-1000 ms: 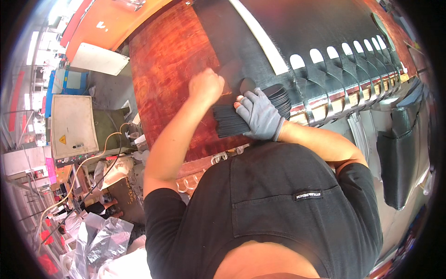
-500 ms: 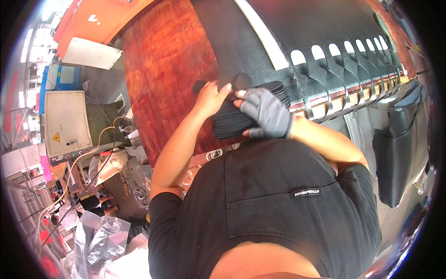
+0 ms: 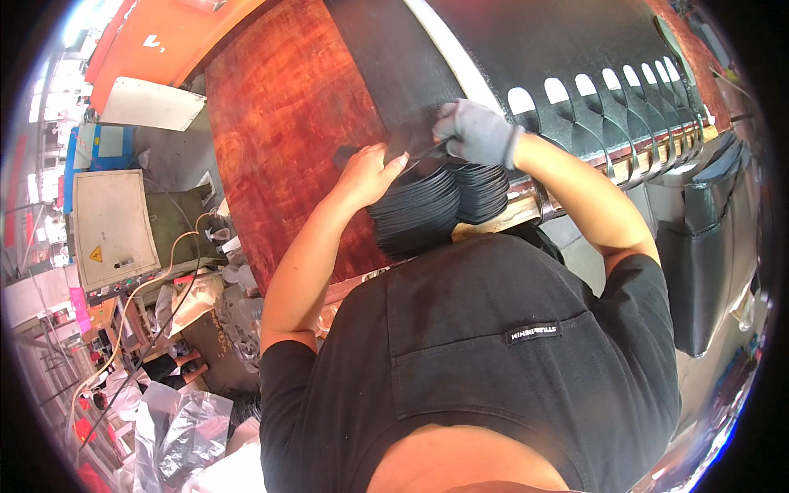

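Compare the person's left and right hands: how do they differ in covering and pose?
The left hand is bare, whereas the right hand is gloved in grey. The left hand's thumb points out, while the right hand's fingers curl in. Both are close to the stacked black pieces.

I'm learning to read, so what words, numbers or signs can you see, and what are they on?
Black label on the black shirt: pale lettering, which I won't copy out.
Pale cabinet: a yellow triangle sign; its symbol is too small to read.
Orange panel: white marks, not copied either.
Anything else in the background is too blurred to read.
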{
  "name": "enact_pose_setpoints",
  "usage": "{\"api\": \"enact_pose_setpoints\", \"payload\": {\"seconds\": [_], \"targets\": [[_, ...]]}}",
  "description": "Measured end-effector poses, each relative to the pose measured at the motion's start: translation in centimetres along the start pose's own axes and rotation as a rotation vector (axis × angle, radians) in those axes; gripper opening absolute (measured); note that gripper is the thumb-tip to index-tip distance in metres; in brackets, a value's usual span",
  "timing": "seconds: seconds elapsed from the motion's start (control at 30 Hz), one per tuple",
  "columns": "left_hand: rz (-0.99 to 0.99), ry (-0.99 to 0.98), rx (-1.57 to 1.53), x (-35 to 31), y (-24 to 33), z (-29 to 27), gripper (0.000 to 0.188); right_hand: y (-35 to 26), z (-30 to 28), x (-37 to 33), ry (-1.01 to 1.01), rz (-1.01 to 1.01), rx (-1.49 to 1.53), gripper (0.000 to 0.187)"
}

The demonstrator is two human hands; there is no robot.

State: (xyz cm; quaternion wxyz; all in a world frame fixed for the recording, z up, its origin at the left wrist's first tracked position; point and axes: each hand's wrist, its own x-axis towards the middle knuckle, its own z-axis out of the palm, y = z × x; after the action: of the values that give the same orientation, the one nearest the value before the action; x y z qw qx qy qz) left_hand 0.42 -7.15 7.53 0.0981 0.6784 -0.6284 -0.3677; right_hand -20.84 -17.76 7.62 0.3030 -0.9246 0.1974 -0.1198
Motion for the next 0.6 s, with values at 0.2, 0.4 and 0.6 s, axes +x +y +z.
{"api": "enact_pose_setpoints", "payload": {"seconds": [0.2, 0.4, 0.6], "targets": [[0.153, -0.074, 0.324, 1.5, 3.5, 0.8, 0.039, -0.4, 0.5, -4.5, 0.05, 0.041, -0.073, 0.017], [0.074, -0.134, -0.032, 1.2, 3.9, 0.5, 0.06, -1.4, 0.9, -7.3, 0.12, 0.073, -0.066, 0.044], [0.293, -0.209, 0.098, 0.1, 1.6, 0.0, 0.051, -3.2, 1.0, -6.4, 0.444, -0.063, -0.148, 0.067]]}}
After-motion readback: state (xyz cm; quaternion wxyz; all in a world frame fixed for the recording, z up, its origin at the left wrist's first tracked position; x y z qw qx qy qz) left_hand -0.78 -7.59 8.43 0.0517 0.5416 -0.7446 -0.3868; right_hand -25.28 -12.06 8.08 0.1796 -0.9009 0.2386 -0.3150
